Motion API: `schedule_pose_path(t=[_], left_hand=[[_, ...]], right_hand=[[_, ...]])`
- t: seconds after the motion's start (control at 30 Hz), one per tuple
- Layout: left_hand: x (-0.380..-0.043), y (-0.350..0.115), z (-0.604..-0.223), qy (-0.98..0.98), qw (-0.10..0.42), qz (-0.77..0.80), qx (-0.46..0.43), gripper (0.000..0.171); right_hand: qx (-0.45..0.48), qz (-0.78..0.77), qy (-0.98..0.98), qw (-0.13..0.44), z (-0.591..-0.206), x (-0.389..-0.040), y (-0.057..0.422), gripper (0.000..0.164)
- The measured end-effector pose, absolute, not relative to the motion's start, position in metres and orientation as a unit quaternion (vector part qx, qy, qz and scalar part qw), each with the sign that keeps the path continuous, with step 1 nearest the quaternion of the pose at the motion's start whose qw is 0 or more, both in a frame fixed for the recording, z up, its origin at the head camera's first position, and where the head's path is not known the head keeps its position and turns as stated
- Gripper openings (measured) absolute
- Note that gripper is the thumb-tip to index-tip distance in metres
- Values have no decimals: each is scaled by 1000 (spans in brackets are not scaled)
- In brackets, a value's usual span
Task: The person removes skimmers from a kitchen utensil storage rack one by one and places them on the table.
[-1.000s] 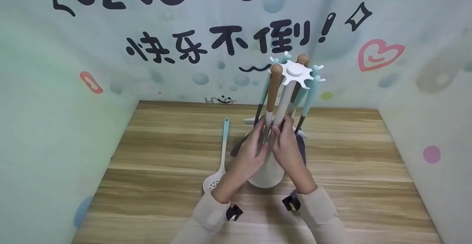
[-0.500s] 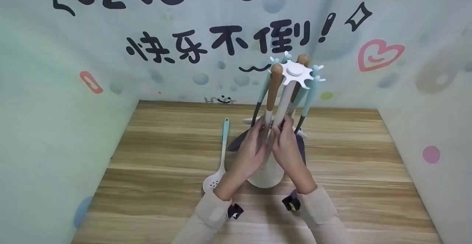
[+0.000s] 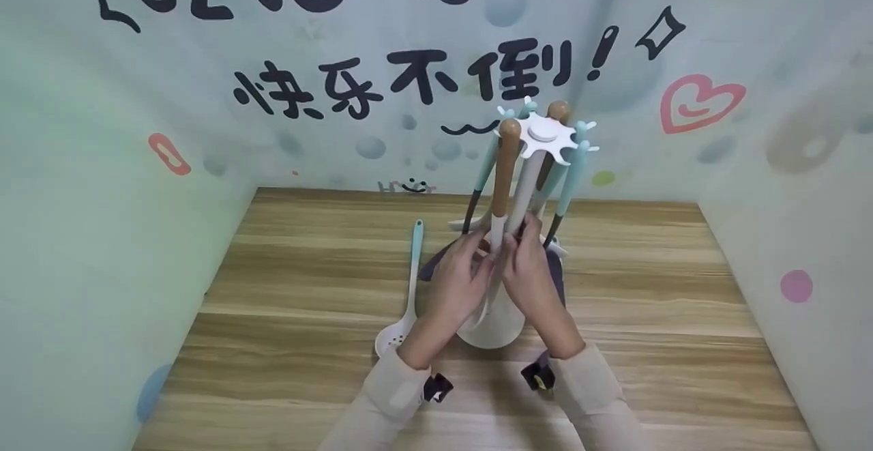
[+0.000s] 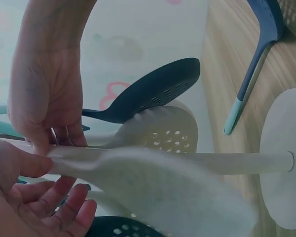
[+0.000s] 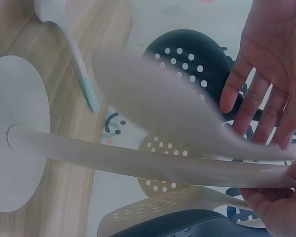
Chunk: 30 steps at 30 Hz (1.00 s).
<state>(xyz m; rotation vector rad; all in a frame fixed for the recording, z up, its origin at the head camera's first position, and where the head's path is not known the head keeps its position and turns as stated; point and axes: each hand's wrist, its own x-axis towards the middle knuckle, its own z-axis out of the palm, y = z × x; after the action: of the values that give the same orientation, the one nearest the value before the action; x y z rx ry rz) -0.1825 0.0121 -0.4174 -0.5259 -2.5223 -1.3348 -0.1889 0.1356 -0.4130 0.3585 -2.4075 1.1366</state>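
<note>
A white utensil rack stands upright, with a pole (image 3: 528,181), a star-shaped top (image 3: 545,132) and a round base (image 3: 492,333). My right hand (image 3: 530,277) grips the pole; in the right wrist view its thumb and fingers (image 5: 274,210) close round it. A wooden-handled spatula (image 3: 506,171) hangs on the rack's near side; its broad white head (image 5: 158,91) is blurred. My left hand (image 3: 455,287) is beside the spatula's neck. In the right wrist view its fingers (image 5: 246,106) are spread and loose; in the left wrist view its thumb is near the neck.
Several other utensils hang round the rack, among them a dark skimmer (image 5: 187,64) and a dark slotted turner (image 4: 155,89). On the wooden table (image 3: 286,287) lie a white skimmer (image 3: 393,336), left of the base, and a navy utensil with a teal handle (image 4: 251,71).
My left fingers have loosened and shifted slightly down and left from the spatula's neck. More of the white neck shows. A dark utensil at the left has swung slightly outward. My right hand stays put.
</note>
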Motion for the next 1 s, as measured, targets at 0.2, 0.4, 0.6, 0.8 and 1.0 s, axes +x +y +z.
schedule_pose_path(t=[0.2,0.4,0.6,0.8,1.0], left_hand=[[-180,13,-418,-851,136,-473,-186,24],[-174,9,-418,-836,134,-493,-200,18],[-171,5,-419,-816,136,-519,-214,19],[-169,0,-420,-815,132,-525,-207,19],[-167,-5,-417,-810,120,-542,-190,22]], right_hand=[[119,420,-872,220,-412,-189,135,35],[121,424,-870,222,-413,-190,134,35],[125,419,-870,230,-414,-190,135,35],[117,424,-873,210,-413,-189,135,35],[118,422,-873,213,-413,-189,135,35]])
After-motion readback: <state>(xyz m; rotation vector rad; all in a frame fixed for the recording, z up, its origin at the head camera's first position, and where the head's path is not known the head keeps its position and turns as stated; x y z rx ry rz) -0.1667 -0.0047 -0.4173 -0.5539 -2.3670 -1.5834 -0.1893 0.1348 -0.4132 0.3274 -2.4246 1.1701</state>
